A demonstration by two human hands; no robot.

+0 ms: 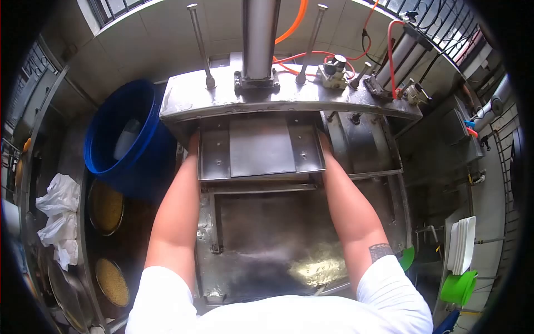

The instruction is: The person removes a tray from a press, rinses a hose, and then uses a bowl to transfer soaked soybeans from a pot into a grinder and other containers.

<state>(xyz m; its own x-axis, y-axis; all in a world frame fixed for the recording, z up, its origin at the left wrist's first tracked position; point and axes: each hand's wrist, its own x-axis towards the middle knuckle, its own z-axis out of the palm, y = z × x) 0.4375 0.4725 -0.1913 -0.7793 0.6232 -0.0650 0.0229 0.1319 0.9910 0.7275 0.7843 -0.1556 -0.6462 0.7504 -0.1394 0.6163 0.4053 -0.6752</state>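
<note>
Both of my arms stretch forward under a steel press beam [222,92], one along each side of a metal press plate [261,147]. Only the wrist end of my left hand [194,146] shows at the plate's left edge. On the opposite edge, a sliver near the wrist of my right hand [325,146] is visible. The fingers of both hands are hidden behind the plate and beam, so what they touch or hold cannot be made out. Below the plate lies a wet steel work surface [267,222].
A vertical cylinder [260,39] rises from the beam. At left stand a blue barrel [156,161], white plastic bags [58,195] and round containers of yellowish grains [113,283]. To the right are white trays [461,245] and a green container [459,287].
</note>
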